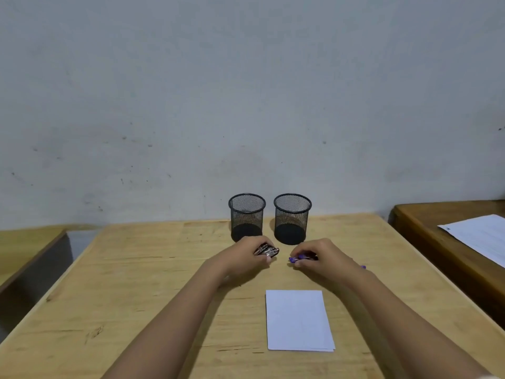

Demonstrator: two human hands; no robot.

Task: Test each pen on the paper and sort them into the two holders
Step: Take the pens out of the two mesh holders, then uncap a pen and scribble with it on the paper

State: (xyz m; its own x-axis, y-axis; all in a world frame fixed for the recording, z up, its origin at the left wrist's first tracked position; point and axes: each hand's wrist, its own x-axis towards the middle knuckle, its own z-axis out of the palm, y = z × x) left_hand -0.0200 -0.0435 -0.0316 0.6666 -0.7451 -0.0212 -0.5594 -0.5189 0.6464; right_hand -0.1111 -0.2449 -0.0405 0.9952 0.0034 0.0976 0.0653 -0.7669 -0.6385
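Observation:
Two black mesh holders stand side by side at the far edge of the wooden table, the left holder [246,216] and the right holder [291,218]; both look empty. A white sheet of paper [298,320] lies near me, right of centre. My left hand [247,255] is closed on a bundle of pens [267,251] with silvery clips, just in front of the left holder. My right hand [321,257] grips purple pens [296,259] low over the table; a purple end [363,267] pokes out behind the wrist.
The table [142,291] is light wood. A lower bench [27,247] sits to the left. At the right, a darker desk [442,242] carries a sheet of white paper [481,239]. A grey wall rises behind the holders.

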